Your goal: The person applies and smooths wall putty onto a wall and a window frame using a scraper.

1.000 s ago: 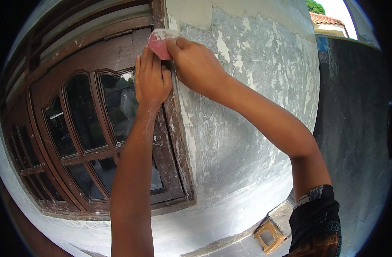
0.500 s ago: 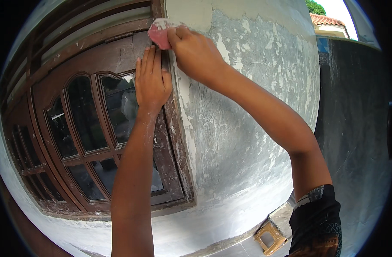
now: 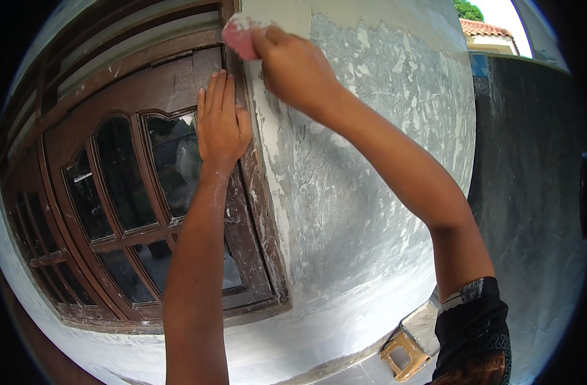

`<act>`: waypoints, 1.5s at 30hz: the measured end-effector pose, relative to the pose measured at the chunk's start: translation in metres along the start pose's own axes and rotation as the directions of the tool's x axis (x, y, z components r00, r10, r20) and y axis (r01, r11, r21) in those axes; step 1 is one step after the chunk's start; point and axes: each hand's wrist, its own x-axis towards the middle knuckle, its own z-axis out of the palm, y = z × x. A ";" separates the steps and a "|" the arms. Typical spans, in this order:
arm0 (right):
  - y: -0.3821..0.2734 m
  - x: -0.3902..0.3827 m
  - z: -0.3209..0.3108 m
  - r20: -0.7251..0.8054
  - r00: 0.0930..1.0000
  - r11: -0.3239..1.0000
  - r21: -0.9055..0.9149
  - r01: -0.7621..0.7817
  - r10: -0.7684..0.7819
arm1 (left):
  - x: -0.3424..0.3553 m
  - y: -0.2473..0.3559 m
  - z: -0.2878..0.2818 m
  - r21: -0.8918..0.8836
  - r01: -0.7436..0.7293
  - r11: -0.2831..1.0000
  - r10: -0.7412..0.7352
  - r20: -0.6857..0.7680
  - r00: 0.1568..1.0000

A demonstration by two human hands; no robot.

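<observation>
My left hand (image 3: 223,125) lies flat with fingers stretched up on the brown wooden window (image 3: 171,83), close to its upper right edge. Above it, my right hand (image 3: 300,74) grips a flat pink piece (image 3: 241,42) smeared with white, its exact kind unclear. That piece is at the upper right of the wooden window frame (image 3: 266,240), where the frame borders the wall. Whether it touches the wood cannot be made out. My right fingers are curled round its right end, hiding that part.
Right of the window, the grey wall (image 3: 364,167) has patchy, flaking white paint. A dark panel (image 3: 531,192) stands farther right. On the floor below is a yellowish-brown stool (image 3: 405,355). A tiled roof (image 3: 486,29) shows at the top right.
My right hand has shifted slightly upward with the pink piece, away from the left fingertips. My left hand keeps its place on the window, and the whole view has drifted a little.
</observation>
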 end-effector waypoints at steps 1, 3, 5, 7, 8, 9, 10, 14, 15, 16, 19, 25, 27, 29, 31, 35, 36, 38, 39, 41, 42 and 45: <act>0.023 0.016 -0.003 -0.034 0.998 0.998 -0.029 -0.060 0.059 | 0.001 0.001 0.002 0.019 -0.018 1.000 0.018 -0.011 1.000; 0.055 0.037 -0.006 -0.076 0.985 0.988 -0.020 -0.156 0.154 | 0.001 0.003 0.004 0.006 -0.020 1.000 0.020 -0.008 1.000; 0.086 0.032 0.002 -0.003 0.962 0.957 -0.104 -0.272 0.273 | 0.004 0.006 0.009 -0.008 -0.025 1.000 0.025 -0.014 1.000; 0.073 0.015 0.004 0.155 0.969 0.967 -0.199 -0.161 0.193 | 0.001 0.001 0.007 0.003 -0.016 1.000 0.016 -0.008 1.000; 0.062 0.000 0.011 0.156 0.970 0.969 -0.196 -0.153 0.185 | 0.001 0.001 0.007 0.001 -0.018 1.000 0.018 -0.007 1.000; 0.049 -0.015 0.018 0.136 0.986 0.987 -0.141 -0.073 0.092 | 0.000 0.002 0.006 0.002 -0.015 1.000 0.015 -0.005 1.000; 0.026 -0.023 0.015 0.142 0.988 0.994 -0.102 -0.041 0.056 | -0.001 0.000 0.004 0.007 -0.008 1.000 0.008 -0.005 1.000; 0.027 0.005 -0.004 0.023 0.998 0.998 -0.005 -0.063 0.063 | -0.002 0.001 0.002 0.020 -0.009 1.000 0.009 0.000 1.000; 0.045 0.018 -0.006 0.039 0.990 0.986 -0.101 -0.132 0.136 | 0.001 0.003 0.004 0.012 -0.017 1.000 0.017 -0.003 1.000; 0.075 0.026 0.002 0.001 0.981 0.975 -0.105 -0.194 0.196 | 0.004 0.006 0.008 0.000 -0.028 1.000 0.028 -0.004 1.000; 0.088 0.019 0.005 0.057 0.970 0.959 -0.174 -0.224 0.237 | 0.003 0.004 0.008 0.004 -0.024 1.000 0.024 -0.009 1.000; 0.017 -0.037 0.002 0.105 0.987 0.991 -0.078 -0.111 0.119 | -0.002 -0.001 0.002 0.017 -0.009 1.000 0.010 -0.004 1.000; 0.024 -0.018 -0.010 0.062 0.990 0.990 -0.067 -0.124 0.129 | 0.000 0.000 0.002 0.016 -0.015 1.000 0.015 -0.011 1.000; 0.058 0.006 -0.012 0.029 0.979 0.967 -0.162 -0.196 0.203 | 0.002 0.002 0.005 0.010 -0.025 1.000 0.025 -0.011 1.000; 0.081 0.017 -0.013 0.064 0.964 0.957 -0.158 -0.244 0.257 | 0.004 0.004 0.009 0.000 -0.036 0.999 0.036 -0.022 0.999; 0.074 -0.028 0.007 0.095 0.986 0.970 -0.215 -0.117 0.139 | 0.001 0.003 0.010 0.002 -0.019 1.000 0.019 -0.004 1.000; 0.053 -0.038 0.008 0.140 0.981 0.979 -0.175 -0.107 0.132 | -0.001 0.001 0.006 0.017 -0.016 1.000 0.016 0.001 1.000; 0.015 -0.045 -0.001 0.206 0.972 0.993 -0.028 -0.114 0.117 | -0.003 -0.004 0.002 0.035 -0.012 0.999 0.012 -0.002 1.000; 0.016 -0.032 -0.010 0.205 0.972 0.993 -0.031 -0.112 0.116 | -0.003 -0.003 0.002 0.037 -0.009 0.999 0.009 0.002 1.000; 0.033 -0.006 -0.020 0.043 0.989 0.990 -0.014 -0.139 0.140 | -0.002 0.000 0.004 0.029 -0.010 1.000 0.010 0.008 1.000; 0.056 0.007 -0.014 0.021 0.975 0.969 -0.115 -0.218 0.222 | 0.001 0.002 0.006 0.023 -0.018 1.000 0.018 0.006 1.000; 0.098 0.022 0.000 0.075 0.964 0.964 -0.096 -0.246 0.254 | 0.004 0.004 0.010 0.017 -0.027 0.999 0.027 0.006 1.000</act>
